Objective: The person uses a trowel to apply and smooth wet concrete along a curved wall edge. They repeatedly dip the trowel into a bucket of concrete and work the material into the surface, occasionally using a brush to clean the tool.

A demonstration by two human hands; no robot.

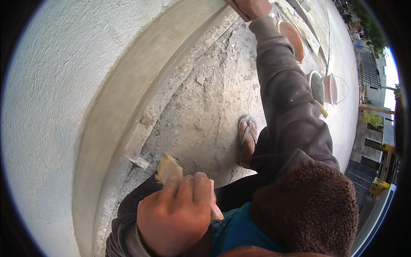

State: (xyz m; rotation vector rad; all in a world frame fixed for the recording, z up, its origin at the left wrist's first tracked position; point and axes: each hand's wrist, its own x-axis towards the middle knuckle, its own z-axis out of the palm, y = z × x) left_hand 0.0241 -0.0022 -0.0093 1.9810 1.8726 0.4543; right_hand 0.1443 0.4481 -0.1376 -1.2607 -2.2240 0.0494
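My left hand (175, 216) is closed around a paintbrush (168, 168) in front of my body. Its pale bristles point up and away, and the handle's end sticks out on the right of my fist. My right arm reaches far forward to the top edge of the view. There my right hand (257, 6) grips a reddish-brown, straight-edged tool (238, 9) next to the smooth grey plaster band (124, 81) at the foot of the wall. The frame's edge cuts off most of that tool, so its kind is unclear.
Rough white wall (55, 111) fills the left side. Dusty ground (205, 103) with loose crumbs runs along it, near my sandalled foot (247, 137). Right of my arm stand an orange-red basin (293, 40) and two buckets, one with a wire handle (330, 89).
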